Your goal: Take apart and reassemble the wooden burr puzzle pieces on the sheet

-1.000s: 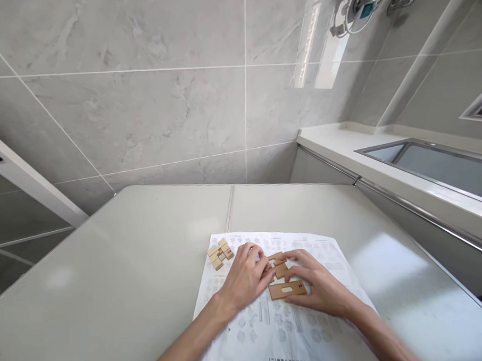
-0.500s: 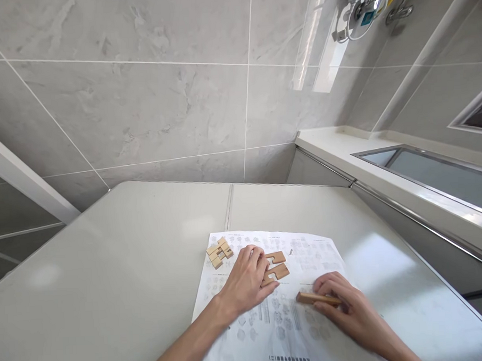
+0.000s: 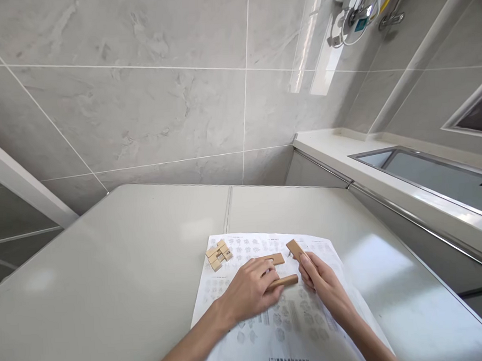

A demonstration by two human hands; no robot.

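My left hand (image 3: 251, 286) is closed around one end of a wooden puzzle piece (image 3: 288, 280), which stands on its edge, thumb below and fingers over it. Just beyond those fingers a second wooden piece (image 3: 278, 258) with a notch lies flat, partly covered by the hand. My right hand (image 3: 320, 275) pinches a third wooden piece (image 3: 295, 247), tilted up to the left, its lower end hidden by the thumb and fingers. All of this is over a large printed sheet (image 3: 256, 347).
A cluster of small light wooden blocks (image 3: 216, 264), one marked 3, sits on the sheet's upper left corner. The white table (image 3: 109, 282) meets a grey tiled wall (image 3: 142, 110). To the right is a counter (image 3: 323, 146) with a sink (image 3: 424, 172).
My right hand has moved up and left and now holds a piece tilted upward. My left hand has shifted slightly; one piece beside it now stands on edge where a flat notched piece lay.
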